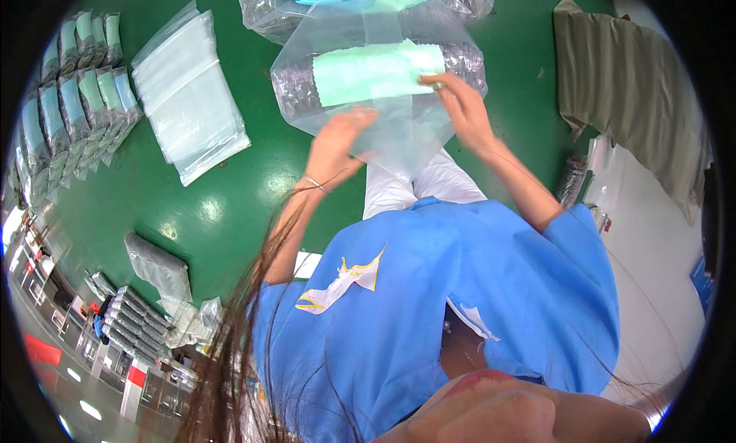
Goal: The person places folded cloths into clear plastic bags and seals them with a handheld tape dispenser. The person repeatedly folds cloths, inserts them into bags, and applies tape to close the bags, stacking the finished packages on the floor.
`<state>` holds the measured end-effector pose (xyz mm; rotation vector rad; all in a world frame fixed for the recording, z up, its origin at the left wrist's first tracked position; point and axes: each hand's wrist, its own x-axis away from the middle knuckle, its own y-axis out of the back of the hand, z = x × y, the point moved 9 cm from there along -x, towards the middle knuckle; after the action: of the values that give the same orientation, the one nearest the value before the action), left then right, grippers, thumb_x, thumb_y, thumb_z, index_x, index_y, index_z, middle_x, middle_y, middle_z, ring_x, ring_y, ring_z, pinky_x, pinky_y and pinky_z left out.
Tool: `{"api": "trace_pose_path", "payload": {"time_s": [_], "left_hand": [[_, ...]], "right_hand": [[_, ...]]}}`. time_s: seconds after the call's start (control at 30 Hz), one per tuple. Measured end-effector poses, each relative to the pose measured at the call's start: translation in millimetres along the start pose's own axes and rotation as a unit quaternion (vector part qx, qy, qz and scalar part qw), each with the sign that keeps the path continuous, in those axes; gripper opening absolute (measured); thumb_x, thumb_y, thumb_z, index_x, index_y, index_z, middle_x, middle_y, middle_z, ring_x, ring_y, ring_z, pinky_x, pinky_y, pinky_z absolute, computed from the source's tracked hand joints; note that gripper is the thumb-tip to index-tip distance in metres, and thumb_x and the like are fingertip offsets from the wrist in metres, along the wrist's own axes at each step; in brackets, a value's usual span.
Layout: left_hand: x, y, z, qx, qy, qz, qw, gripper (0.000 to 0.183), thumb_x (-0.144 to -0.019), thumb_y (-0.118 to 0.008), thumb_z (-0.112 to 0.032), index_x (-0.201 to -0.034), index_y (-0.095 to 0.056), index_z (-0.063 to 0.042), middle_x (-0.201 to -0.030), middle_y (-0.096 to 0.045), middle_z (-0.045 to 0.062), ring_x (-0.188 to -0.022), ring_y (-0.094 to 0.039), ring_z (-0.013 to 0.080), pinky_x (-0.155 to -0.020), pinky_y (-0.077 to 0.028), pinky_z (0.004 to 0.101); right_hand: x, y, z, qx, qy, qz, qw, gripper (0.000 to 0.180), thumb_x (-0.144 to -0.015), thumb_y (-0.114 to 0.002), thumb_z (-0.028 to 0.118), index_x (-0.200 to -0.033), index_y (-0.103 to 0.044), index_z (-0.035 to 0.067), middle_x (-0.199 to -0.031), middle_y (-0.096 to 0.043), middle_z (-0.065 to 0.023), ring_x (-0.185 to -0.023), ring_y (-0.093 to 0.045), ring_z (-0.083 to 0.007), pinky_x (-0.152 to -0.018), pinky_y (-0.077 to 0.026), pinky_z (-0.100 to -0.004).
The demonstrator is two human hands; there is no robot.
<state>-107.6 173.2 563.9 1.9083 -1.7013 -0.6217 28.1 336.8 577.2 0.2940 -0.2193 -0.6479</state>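
A clear plastic bag [385, 135] lies before me, its near end narrowing to a point above my lap. Inside it is a dark bundle [292, 82], with a mint-green sheet with zigzag edges [368, 72] around its middle. My left hand [339, 138] is at the bag's near left edge, blurred, its thumb apart from its fingers. Whether it pinches the film cannot be told. My right hand [467, 111] reaches in from the right. Its extended index finger touches the right end of the green sheet area, and the other fingers curl below.
Another plastic-wrapped bundle [270, 9] with green and blue sheets lies beyond. A stack of flat clear bags [190, 95] rests on the green floor [253, 207] at left. Rows of wrapped bundles [75, 112] stand farther left. A grey-brown cover [627, 86] is at right.
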Motion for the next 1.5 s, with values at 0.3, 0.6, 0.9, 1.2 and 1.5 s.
{"api": "trace_pose_path", "payload": {"time_s": [0.3,0.6,0.9,1.2,1.5], "left_hand": [[-48,-31,-48,0.094,-0.039,0.146,0.984,0.037,-0.085,-0.062,-0.002,-0.119,-0.066,-0.013,-0.116,-0.068,0.008,-0.102,-0.066,0.0278,-0.09,-0.052,0.0375],[-219,-26,123,0.351,0.191,0.188,0.897,0.037,-0.101,-0.051,-0.034,-0.12,-0.065,-0.006,-0.113,-0.07,0.008,-0.105,-0.066,0.0185,-0.094,-0.051,0.0325],[-277,-56,197,0.373,0.279,0.162,0.87,0.039,-0.1,-0.052,-0.036,-0.121,-0.062,-0.005,-0.118,-0.068,0.011,-0.107,-0.066,0.0227,-0.097,-0.051,0.0336],[-299,-4,207,0.182,0.239,-0.05,0.953,0.032,-0.093,-0.062,-0.026,-0.115,-0.062,-0.002,-0.106,-0.071,0.012,-0.094,-0.068,0.0251,-0.083,-0.053,0.0344],[-94,-68,112,-0.107,0.303,-0.264,0.909,0.076,-0.088,-0.067,-0.031,-0.146,-0.031,0.002,-0.151,-0.034,0.022,-0.143,-0.024,0.039,-0.115,-0.016,0.056]], "right_hand": [[-19,-70,-144,0.116,-0.157,0.36,0.912,0.062,-0.1,-0.037,0.054,-0.13,-0.059,0.003,-0.138,-0.053,-0.0186,-0.129,-0.048,-0.0306,-0.109,-0.036,-0.0391],[0,50,-204,-0.024,-0.297,0.205,0.932,0.058,-0.097,-0.047,0.053,-0.123,-0.064,0.004,-0.132,-0.058,-0.0204,-0.127,-0.051,-0.0304,-0.107,-0.037,-0.0385],[27,122,-225,0.202,-0.193,-0.158,0.947,0.028,-0.08,-0.07,0.007,-0.108,-0.066,0.005,-0.096,-0.068,-0.0087,-0.096,-0.063,-0.023,-0.082,-0.049,-0.0351],[-104,-85,-126,0.382,0.252,0.227,0.86,0.069,-0.089,-0.058,0.043,-0.151,-0.03,0.028,-0.16,-0.022,0.0036,-0.147,-0.019,-0.0241,-0.121,-0.016,-0.0452],[-212,-68,-126,0.483,0.271,0.108,0.826,0.072,-0.092,-0.053,0.048,-0.154,-0.021,0.031,-0.162,-0.015,0.0044,-0.149,-0.012,-0.0228,-0.12,-0.013,-0.0428]]}}
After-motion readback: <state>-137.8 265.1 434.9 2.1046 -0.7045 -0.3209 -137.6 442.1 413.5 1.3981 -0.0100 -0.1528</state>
